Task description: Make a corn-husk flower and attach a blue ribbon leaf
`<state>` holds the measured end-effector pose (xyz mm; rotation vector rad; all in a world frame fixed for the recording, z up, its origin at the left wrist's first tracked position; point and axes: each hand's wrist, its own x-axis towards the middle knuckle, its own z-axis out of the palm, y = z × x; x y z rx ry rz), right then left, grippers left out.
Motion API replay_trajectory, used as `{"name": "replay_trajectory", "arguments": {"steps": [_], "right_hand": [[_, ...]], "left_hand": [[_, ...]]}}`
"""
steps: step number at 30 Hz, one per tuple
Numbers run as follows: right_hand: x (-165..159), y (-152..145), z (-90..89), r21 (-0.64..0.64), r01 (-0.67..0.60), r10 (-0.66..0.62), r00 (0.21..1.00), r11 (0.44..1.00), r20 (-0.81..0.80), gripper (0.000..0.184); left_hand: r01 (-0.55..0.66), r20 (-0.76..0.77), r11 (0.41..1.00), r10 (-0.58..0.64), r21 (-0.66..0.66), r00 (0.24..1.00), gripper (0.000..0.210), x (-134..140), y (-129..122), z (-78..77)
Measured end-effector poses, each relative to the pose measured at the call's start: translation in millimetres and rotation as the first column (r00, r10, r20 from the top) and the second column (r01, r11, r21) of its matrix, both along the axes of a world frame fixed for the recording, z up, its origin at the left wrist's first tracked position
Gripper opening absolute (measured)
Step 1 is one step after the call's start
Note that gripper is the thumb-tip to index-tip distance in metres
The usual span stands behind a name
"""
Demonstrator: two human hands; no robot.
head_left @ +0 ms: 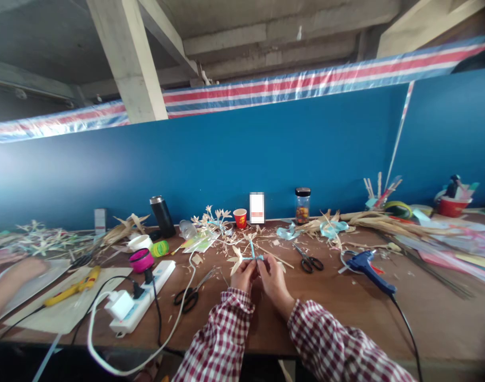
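Close together over the middle of the table, my left hand (244, 275) and my right hand (273, 277) pinch a flower stem wrapped in light-blue tape (253, 249). A pale flower of dried husk (236, 259) sticks out beside my left fingers. The fingertips hide where the pieces meet. Right of my right hand lie black-handled scissors (309, 261). A second pair of scissors (190, 298) rests to the left of my left wrist. Behind my hands, husk flowers (213, 216) on blue stems stand near a red paper cup (239, 218).
A blue glue gun (370, 269) with its cord lies at right. A white power strip (143, 297) with cables and a yellow glue gun (73, 286) are at left. Another person's hand (25, 276) is at the far left. Dried husks (385, 220) and a lidded jar (302, 206) stand behind.
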<state>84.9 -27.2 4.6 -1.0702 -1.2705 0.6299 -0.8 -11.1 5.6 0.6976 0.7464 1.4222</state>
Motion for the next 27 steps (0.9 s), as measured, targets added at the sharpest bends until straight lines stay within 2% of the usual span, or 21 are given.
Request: {"name": "replay_trajectory", "arguments": {"steps": [27], "right_hand": [[0.2,2.1,-2.6,-0.012,0.002,-0.002,1.0,1.0,-0.007,0.015]], "left_hand": [[0.008,-0.003,1.0,-0.008,-0.001,1.0,0.028,-0.8,1.1,-1.6]]}}
